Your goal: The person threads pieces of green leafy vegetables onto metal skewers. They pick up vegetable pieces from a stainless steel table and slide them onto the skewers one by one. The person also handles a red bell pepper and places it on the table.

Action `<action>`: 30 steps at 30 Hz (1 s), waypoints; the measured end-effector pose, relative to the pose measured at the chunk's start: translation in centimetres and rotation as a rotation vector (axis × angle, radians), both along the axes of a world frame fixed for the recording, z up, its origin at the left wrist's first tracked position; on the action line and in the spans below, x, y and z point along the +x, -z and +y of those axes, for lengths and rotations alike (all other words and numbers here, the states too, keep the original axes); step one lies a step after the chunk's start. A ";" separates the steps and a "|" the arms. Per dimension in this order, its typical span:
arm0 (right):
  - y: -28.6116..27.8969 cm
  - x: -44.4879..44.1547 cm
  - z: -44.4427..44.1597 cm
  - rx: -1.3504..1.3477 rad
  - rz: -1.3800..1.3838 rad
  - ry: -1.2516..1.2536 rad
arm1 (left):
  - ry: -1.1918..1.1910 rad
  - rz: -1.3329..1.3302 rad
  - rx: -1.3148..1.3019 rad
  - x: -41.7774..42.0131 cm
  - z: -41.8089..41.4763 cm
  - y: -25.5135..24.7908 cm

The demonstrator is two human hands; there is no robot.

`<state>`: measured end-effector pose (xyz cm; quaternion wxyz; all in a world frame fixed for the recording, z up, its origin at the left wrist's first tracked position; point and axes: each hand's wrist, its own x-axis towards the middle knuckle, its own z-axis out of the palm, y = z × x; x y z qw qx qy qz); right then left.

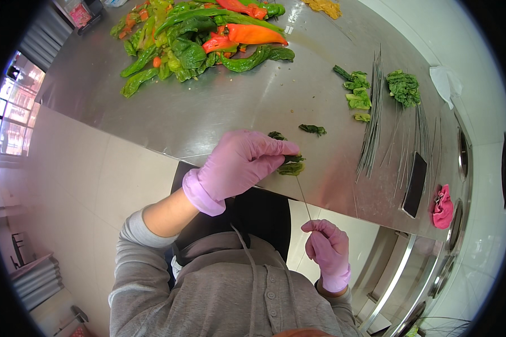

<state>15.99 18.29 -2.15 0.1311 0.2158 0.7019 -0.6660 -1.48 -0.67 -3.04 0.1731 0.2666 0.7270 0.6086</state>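
Note:
In a pink glove, my left hand [238, 164] pinches a folded green leaf piece [294, 159] just above the near edge of the steel table [185, 122]. Another leaf piece [292, 169] sits directly below its fingertips. A thin metal wire or skewer [303, 196] slants down from these leaves to my right hand [329, 255]. That hand, also in a pink glove, grips its lower end off the table's edge. Part of a dark leaf [277, 135] shows behind my left hand. A small dark green leaf piece [313, 129] lies beyond it.
Green and red peppers [219, 42] are heaped at the far left. Thin metal skewers [373, 122] lie at the right between leaf pieces [357, 90] and a leafy bundle [403, 87]. A dark phone-like slab [415, 185] and a pink cloth item [442, 207] lie near the right end.

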 end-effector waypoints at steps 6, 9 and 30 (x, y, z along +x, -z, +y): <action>0.2 -0.2 -0.4 -0.029 0.013 0.068 | -0.078 -0.219 0.017 -0.1 -0.8 -1.7; 0.3 -0.1 -0.3 -0.078 0.024 0.119 | -0.177 0.028 -0.135 -1.0 -1.6 -2.5; 2.0 3.4 4.4 -0.253 0.129 0.209 | -0.064 0.723 -0.346 -6.2 3.4 -0.8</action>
